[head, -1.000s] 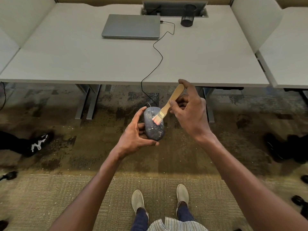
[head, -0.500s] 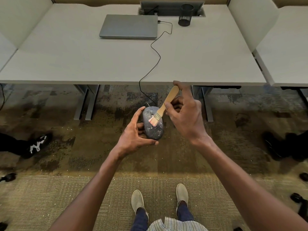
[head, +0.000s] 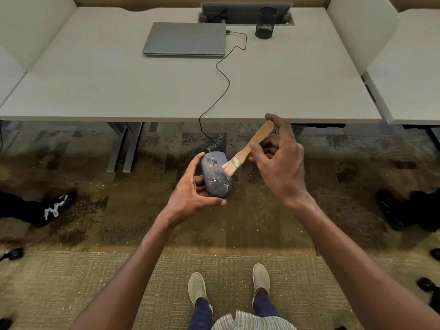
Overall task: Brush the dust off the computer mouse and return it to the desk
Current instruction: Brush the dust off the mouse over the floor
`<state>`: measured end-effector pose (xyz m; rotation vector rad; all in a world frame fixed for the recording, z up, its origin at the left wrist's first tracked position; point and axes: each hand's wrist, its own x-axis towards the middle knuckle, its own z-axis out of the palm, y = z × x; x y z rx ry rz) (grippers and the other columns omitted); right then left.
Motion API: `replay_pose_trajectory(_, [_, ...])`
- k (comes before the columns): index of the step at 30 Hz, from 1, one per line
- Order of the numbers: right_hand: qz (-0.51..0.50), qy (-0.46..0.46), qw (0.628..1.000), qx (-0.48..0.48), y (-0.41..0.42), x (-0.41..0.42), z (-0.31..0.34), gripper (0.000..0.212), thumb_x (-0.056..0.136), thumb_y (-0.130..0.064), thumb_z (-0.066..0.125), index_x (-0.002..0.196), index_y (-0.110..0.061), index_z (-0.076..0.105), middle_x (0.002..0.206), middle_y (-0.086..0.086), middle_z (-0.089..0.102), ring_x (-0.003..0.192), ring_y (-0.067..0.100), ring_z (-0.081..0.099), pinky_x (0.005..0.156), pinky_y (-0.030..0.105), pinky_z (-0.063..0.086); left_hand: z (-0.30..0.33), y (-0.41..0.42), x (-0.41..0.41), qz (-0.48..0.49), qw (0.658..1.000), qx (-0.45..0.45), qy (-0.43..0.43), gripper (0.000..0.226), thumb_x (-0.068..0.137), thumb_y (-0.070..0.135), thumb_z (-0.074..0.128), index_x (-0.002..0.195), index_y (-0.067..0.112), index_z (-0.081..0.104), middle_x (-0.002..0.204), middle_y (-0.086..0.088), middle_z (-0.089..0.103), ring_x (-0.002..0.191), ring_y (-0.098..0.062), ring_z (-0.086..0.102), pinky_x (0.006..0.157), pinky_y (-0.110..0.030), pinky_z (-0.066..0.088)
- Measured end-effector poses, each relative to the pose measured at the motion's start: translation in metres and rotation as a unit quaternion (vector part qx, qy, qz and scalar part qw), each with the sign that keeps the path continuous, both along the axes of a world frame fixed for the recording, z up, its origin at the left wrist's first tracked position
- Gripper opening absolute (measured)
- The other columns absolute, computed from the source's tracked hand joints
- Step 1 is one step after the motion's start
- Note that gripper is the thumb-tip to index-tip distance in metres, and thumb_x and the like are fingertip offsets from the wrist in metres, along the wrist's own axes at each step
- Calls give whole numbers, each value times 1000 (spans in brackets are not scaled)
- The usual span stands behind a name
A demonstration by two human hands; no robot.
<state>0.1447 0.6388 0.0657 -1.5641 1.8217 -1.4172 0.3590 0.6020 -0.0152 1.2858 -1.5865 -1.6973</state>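
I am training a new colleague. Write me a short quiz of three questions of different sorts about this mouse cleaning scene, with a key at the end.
1. True or false: the computer mouse lies on the desk.
2. Multiple choice: what does the right hand hold? A) a cloth B) a wooden brush C) the laptop
3. Fill in: the bristles touch the mouse on its ____ side, as the camera sees it.

Key
1. False: the left hand grips it in the air, in front of the desk and above the carpet; pale dust specks show on its back.
2. B
3. right
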Motion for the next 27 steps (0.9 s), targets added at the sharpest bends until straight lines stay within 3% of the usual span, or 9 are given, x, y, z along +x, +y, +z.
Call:
replay_pose_trajectory(6, [36, -2, 999, -2, 6, 16, -4, 55, 92, -12, 71, 139, -12, 43, 89, 5, 74, 72, 11, 74, 62, 28, 63, 7, -2, -3, 8, 1000, -12, -20, 137, 50, 18, 95, 158, 40, 15, 144, -13, 56, 124, -23, 64, 101, -44, 56])
replay_pose_trajectory(12, [-4, 19, 1000, -5, 1, 5, -7, 52, 91, -11, 71, 136, -10, 44, 93, 4, 74, 73, 8, 73, 67, 15, 60, 6, -4, 1, 15, 999, -13, -26, 134, 56, 5, 95, 158, 39, 15, 146, -17, 53, 128, -28, 61, 103, -52, 54])
replay_pose_trajectory(18, [-13, 6, 1000, -15, -2, -3, -5, 48, 93, -13, 69, 133, -10, 43, 94, 6, 75, 76, 12, 75, 67, 28, 64, 4, -6, 2, 19, 999, -12, -28, 139, 48, 17, 96, 159, 37, 15, 142, -13, 57, 124, -25, 64, 101, -46, 56])
replay_pose_trajectory(27, [62, 4, 998, -21, 7, 9, -7, 51, 92, -11, 71, 134, -12, 44, 89, 1, 73, 71, 10, 73, 60, 31, 62, 5, -10, 0, 38, 999, -18, -35, 139, 49, 20, 97, 159, 34, 14, 144, -17, 56, 123, -24, 65, 102, -49, 55])
